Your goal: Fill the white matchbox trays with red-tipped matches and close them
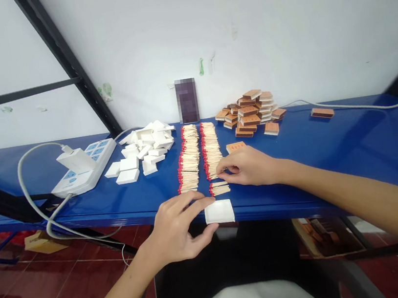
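Two hands are visible in my head view, both working near the front edge of the blue worktop [314,152]. The left hand [184,227] has thumb and index finger set against the near and far sides of a white tray [219,211]; I read these fingers as clamped on it. The white tray sits open side up, immediately right of the left fingers. The right hand [253,166] reaches in from the right, fingertips close together at the near end of the right row of matches [211,147]; I cannot tell whether a match is pinched between these fingers. A small group of matches [220,188] lies on the near side of the right fingers, between them and the white tray. The left row of matches [188,158] runs beyond the left fingers, parallel to the right row; both rows have their red heads toward the left. An orange box [235,147] lies just beyond the right fingers, partly covered by the right hand. Farther beyond the right fingers I see a heap of brown boxes [249,111], with a single brown box [322,113] well apart to its right. Beyond and left of the left fingers lies a pile of white trays [150,143]; farther left is a power strip [106,149] with a white plug [76,161] inserted.
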Demonstrator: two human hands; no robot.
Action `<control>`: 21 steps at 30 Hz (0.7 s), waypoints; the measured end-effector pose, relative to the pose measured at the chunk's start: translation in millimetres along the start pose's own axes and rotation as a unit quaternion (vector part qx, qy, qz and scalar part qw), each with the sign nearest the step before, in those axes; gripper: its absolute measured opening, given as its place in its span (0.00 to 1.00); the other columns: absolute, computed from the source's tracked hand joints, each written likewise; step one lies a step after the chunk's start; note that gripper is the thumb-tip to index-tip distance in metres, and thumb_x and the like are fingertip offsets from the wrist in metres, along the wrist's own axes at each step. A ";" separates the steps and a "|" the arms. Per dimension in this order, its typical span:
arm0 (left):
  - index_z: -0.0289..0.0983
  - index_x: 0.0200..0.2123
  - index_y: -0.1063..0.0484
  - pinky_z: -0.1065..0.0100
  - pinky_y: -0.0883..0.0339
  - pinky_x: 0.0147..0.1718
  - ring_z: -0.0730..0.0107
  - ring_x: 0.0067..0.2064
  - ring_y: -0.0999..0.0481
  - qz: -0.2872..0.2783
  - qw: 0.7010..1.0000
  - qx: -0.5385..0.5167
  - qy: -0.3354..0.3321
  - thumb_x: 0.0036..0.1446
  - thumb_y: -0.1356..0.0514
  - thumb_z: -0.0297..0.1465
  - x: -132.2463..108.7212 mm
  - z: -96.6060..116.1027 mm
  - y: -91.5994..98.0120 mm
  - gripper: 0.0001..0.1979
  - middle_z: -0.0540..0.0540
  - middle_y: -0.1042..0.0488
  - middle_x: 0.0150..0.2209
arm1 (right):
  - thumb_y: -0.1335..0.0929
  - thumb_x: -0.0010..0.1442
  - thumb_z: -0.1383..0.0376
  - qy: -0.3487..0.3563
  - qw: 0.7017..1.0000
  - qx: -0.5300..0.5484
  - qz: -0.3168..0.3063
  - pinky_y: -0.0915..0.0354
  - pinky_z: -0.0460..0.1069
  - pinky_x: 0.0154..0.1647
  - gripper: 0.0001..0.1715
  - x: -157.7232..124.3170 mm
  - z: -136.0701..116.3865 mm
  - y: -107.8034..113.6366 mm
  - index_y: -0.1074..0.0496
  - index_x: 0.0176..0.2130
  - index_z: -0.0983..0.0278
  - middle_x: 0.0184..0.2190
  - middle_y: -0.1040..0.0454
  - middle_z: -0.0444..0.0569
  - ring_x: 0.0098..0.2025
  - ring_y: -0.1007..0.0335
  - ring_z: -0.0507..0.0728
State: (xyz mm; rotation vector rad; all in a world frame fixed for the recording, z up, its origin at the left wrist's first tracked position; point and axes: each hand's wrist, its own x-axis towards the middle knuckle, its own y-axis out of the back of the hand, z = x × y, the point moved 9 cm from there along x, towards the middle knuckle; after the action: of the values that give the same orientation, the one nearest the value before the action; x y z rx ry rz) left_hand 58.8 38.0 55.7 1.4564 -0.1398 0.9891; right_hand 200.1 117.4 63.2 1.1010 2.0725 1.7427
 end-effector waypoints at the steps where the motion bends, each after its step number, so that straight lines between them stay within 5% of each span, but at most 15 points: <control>1: 0.39 0.51 0.26 0.63 0.25 0.41 0.61 0.44 0.19 -0.001 1.000 0.001 0.001 0.57 0.36 0.35 0.2 -0.2 0.0 0.18 0.43 0.21 0.46 | 0.33 0.62 0.67 -0.002 1.000 -0.001 -0.002 0.44 0.44 0.30 0.09 0.0 0.2 -0.5 0.21 0.38 0.63 0.25 0.26 0.43 0.25 0.35 0.49; 21: 0.39 0.50 0.27 0.64 0.25 0.40 0.62 0.43 0.19 -0.003 1.000 -0.002 -0.001 0.57 0.37 0.35 0.5 2.1 1.5 0.17 0.43 0.21 0.45 | 0.35 0.64 0.65 -0.008 1.000 -0.018 -0.008 0.50 0.45 0.29 0.10 -0.1 0.3 -3.7 0.24 0.38 0.64 0.23 0.29 0.42 0.24 0.38 0.49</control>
State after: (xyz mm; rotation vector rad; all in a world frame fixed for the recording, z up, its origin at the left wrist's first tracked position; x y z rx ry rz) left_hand 59.1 36.1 57.5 1.4540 -0.1395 0.9822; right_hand 198.9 117.5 59.7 1.0819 2.0270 1.7503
